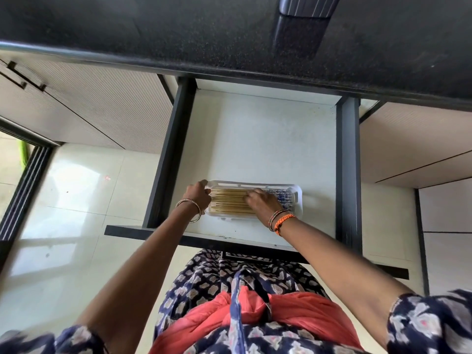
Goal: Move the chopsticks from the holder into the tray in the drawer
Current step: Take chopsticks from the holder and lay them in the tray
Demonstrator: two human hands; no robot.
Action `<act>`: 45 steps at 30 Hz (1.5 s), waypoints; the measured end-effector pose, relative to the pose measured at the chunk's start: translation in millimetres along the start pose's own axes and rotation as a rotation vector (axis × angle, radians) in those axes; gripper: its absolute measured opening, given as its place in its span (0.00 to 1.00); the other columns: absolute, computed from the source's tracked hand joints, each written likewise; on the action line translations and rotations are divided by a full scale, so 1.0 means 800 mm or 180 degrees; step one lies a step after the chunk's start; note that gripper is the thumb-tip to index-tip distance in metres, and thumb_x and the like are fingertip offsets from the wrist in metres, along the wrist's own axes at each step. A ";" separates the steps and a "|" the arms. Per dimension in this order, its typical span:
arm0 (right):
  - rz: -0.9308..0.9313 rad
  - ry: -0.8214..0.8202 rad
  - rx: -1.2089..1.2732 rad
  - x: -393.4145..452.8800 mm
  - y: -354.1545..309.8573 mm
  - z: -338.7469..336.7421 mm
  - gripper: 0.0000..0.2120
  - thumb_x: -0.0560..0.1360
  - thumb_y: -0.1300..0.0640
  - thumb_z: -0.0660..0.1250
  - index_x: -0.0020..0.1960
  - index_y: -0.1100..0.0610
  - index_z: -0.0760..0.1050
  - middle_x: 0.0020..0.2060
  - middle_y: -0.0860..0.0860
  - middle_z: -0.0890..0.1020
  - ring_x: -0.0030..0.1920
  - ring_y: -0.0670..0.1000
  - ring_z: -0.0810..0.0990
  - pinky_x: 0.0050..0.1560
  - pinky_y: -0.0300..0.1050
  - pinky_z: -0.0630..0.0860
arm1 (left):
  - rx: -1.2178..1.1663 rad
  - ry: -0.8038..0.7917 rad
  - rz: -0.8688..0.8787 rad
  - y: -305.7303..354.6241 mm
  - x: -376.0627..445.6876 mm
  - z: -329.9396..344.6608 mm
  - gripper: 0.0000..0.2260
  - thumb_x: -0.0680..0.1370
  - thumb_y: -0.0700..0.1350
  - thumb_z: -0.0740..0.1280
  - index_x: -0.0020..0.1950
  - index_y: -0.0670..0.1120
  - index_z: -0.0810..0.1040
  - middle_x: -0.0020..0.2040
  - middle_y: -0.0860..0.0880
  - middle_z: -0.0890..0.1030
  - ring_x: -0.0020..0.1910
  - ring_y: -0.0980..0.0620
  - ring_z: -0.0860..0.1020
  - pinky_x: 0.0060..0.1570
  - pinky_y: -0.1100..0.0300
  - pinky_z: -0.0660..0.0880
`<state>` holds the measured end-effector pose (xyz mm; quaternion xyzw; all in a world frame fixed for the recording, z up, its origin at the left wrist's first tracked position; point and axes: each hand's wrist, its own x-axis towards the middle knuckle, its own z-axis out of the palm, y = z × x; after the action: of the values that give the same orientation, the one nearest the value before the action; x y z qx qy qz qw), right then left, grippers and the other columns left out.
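A white plastic tray (297,200) lies near the front of the open drawer (255,139). Several pale wooden chopsticks (227,201) with blue-and-white patterned ends (283,198) lie side by side in it, pointing left to right. My left hand (198,194) curls around the tray's left end. My right hand (263,201) rests flat on top of the chopsticks near the middle, fingers spread over them. No holder is in view.
The drawer has dark side rails (168,154) and a dark front panel (194,237) close to my body. A black speckled countertop (229,34) overhangs the drawer's back. Pale cabinet fronts (84,103) flank it, above glossy floor tiles (71,190).
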<state>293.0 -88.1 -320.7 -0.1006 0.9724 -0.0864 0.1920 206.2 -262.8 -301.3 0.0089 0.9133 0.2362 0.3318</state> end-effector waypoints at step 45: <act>0.0881 0.3143 0.1564 0.012 0.148 -0.344 0.05 0.72 0.62 0.64 0.41 0.58 0.78 0.35 0.56 0.82 0.36 0.56 0.79 0.38 0.54 0.78 | -0.0320 0.1376 0.2370 0.320 0.038 -0.162 0.11 0.75 0.37 0.57 0.53 0.44 0.76 0.50 0.41 0.82 0.49 0.41 0.79 0.50 0.55 0.76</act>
<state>157.8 59.6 -97.8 0.1278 0.9022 -0.3210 -0.2581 67.7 -85.3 -121.4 0.2719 0.8836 0.3803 0.0251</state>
